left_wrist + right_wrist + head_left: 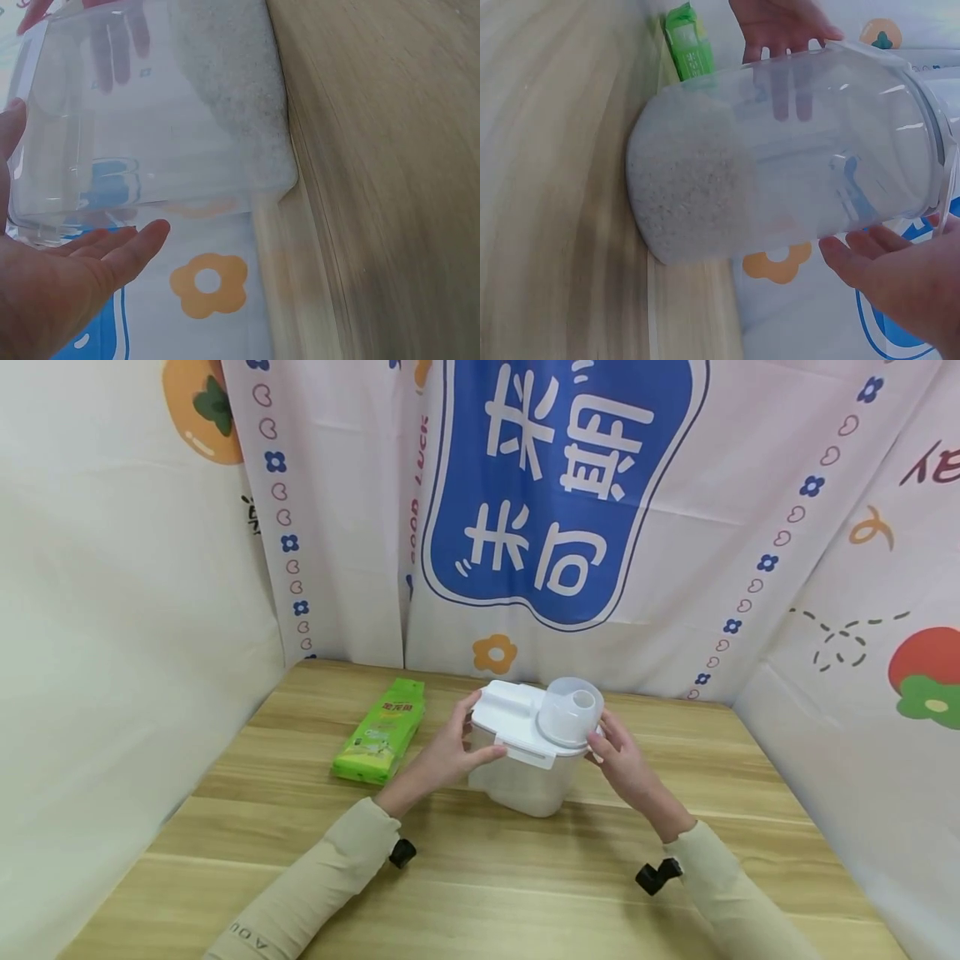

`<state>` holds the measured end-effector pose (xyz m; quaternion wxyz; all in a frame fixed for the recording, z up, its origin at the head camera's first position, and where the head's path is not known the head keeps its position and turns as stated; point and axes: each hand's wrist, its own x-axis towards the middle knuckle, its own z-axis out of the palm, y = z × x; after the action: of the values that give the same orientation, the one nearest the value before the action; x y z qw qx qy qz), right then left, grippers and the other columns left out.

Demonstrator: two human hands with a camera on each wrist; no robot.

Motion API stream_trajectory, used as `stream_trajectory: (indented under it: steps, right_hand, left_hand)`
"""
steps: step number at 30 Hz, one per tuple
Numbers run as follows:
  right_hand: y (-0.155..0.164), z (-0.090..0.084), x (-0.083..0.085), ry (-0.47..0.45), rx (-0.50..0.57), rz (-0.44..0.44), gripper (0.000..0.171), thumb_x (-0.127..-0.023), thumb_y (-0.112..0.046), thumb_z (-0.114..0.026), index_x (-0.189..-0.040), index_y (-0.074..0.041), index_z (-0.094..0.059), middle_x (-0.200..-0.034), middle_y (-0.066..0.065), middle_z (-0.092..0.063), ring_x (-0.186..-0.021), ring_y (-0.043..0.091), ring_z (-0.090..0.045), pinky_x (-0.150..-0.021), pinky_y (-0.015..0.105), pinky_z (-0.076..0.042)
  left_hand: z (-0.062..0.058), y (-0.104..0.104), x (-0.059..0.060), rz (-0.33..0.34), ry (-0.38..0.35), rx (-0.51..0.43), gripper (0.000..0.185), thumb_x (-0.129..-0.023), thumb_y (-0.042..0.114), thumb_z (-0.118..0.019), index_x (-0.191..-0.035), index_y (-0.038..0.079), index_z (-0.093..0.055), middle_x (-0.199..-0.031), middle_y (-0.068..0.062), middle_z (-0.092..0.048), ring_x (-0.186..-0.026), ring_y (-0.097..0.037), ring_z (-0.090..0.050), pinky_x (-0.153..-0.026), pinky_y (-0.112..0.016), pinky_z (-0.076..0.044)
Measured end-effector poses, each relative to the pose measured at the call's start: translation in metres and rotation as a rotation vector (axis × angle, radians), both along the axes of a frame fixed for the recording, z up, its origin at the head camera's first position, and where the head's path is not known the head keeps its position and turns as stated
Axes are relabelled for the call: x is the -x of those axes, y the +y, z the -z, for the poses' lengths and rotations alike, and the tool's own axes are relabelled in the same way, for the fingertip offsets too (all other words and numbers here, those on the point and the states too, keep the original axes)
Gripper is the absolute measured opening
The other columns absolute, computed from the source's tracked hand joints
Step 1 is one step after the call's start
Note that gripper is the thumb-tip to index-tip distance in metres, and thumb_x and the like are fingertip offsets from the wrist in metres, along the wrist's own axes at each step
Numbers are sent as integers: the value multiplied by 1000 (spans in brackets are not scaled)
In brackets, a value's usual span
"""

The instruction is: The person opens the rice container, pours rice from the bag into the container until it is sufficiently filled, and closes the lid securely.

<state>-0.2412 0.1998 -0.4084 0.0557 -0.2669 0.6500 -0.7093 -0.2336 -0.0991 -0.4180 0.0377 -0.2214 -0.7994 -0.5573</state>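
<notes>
A clear storage container [525, 789] with a white lid [510, 708] stands on the table between both hands. A translucent cup [561, 720] sits upside down on the lid's right part. Pale rice-like grains [690, 169] fill the container's lower part, sloping up one wall in the left wrist view. My left hand [450, 747] holds the left end, its thumb by the front clip [528, 753] and its fingers along the side. My right hand [626, 764] holds the right end near the lid, thumb in front beside the cup, some fingers hidden behind.
A green packet [381, 731] lies on the wooden table [480, 893] left of the container, just beyond the left forearm. Printed cloth [352, 527] hangs behind the table and along both sides. Small black wrist devices [654, 878] are on both sleeves.
</notes>
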Motion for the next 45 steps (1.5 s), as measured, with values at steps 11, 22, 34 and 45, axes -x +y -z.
stream_trajectory:
  steps: [11, 22, 34, 45]
  right_hand:
    - [2, -1, 4, 4, -37, 14, 61, -102, -19, -53, -151, 4, -25, -130, -12, -58, -113, 2, -58, -94, 21, -51]
    - [5, -1, 1, 72, -112, 146, 31, -95, -20, -65, -126, -24, -59, -120, -15, -64, -115, 0, -58, -92, 16, -50]
    - [7, -5, 3, 48, -162, 150, 25, -95, -17, -65, -119, -21, -58, -120, -16, -63, -116, -3, -57, -91, 15, -50]
    - [7, 0, 3, 56, -181, 52, 24, -97, -19, -62, -116, -25, -48, -121, -10, -61, -107, 5, -61, -77, 25, -50]
  left_hand:
    - [-2, -2, -3, -15, -5, 61, 104, -84, 41, -77, -159, 24, -7, -158, -7, -32, -136, -40, -44, -90, -48, -56]
    - [5, 6, -5, -67, 172, 138, 109, -76, 22, -85, -156, 17, -10, -149, -7, -46, -133, -24, -50, -111, -46, -42]
    - [6, 8, -3, -138, 308, 179, 98, -73, 23, -85, -149, 8, -26, -144, -14, -52, -126, -28, -57, -101, -42, -51]
    - [7, 5, 3, -120, 296, 174, 102, -76, 26, -83, -156, 13, -20, -148, -13, -49, -125, -33, -58, -95, -42, -55]
